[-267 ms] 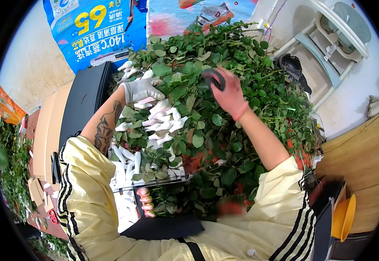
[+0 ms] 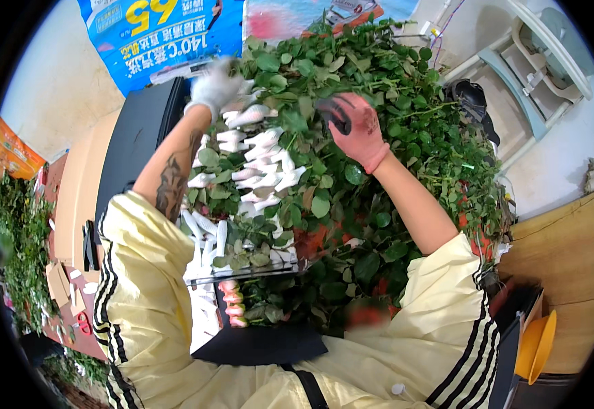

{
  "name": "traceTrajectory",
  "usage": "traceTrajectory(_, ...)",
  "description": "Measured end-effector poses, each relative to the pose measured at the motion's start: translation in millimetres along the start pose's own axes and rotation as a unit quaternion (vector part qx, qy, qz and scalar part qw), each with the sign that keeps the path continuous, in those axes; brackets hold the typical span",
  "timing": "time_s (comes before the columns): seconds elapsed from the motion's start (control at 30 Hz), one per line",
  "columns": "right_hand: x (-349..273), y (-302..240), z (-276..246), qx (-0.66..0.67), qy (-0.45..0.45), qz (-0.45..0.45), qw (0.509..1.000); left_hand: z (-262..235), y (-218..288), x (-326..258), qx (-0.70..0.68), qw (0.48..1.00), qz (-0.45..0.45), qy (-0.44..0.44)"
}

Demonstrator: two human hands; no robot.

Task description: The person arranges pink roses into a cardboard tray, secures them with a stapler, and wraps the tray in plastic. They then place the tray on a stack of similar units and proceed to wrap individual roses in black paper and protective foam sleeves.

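My left hand (image 2: 215,90) wears a white glove and is over the far end of the white-sleeved flower heads (image 2: 264,158); its fingers are smeared by motion. My right hand (image 2: 355,128), in a pink glove with a dark palm, is curled among the green leaves of the cut rose stems (image 2: 406,129). Foliage and the fingers hide whatever it grips. The sleeved heads lie in a column, with leafy stems stretching to the right. Close to my body, several pink roses (image 2: 232,305) without sleeves lie stacked beside a clear panel (image 2: 249,274).
Loose white sleeves (image 2: 208,238) lie left of the panel. A black board (image 2: 137,146) and cardboard (image 2: 82,194) stand at the left. Red scissors (image 2: 83,323) lie on a reddish surface. A high chair (image 2: 525,75) and a yellow bowl-shaped thing (image 2: 537,347) are at the right.
My left hand has moved away from me, from beside the sleeved heads to their far end. My right hand stays among the leaves, slightly turned. The whole view has shifted a little.
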State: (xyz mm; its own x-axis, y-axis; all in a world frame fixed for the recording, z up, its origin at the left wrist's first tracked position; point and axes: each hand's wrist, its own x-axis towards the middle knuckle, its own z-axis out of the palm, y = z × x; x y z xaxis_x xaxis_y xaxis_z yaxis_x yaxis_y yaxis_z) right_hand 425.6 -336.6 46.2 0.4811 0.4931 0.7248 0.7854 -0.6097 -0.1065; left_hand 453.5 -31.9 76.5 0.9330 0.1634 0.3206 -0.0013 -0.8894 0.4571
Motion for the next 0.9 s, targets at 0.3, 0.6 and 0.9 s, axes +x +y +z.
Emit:
traceTrajectory(0.3, -62.8, 13.4, 28.7, -0.155, -0.432, 0.084, 0.884, 78.0, 43.1, -76.7, 0.240, 0.933, 0.254, -0.087)
traceTrajectory(0.6, -86.0, -4.1, 30.8, -0.226, -0.469, 0.012, 0.854, 56.5, 51.0, 59.4, 0.275, 0.942, 0.191, -0.016)
traceTrajectory(0.9, -89.1, 13.7, -21.7, -0.160, -0.395, -0.135, 0.895, 70.6, -23.6, 83.3, 0.174, 0.976, -0.074, -0.112)
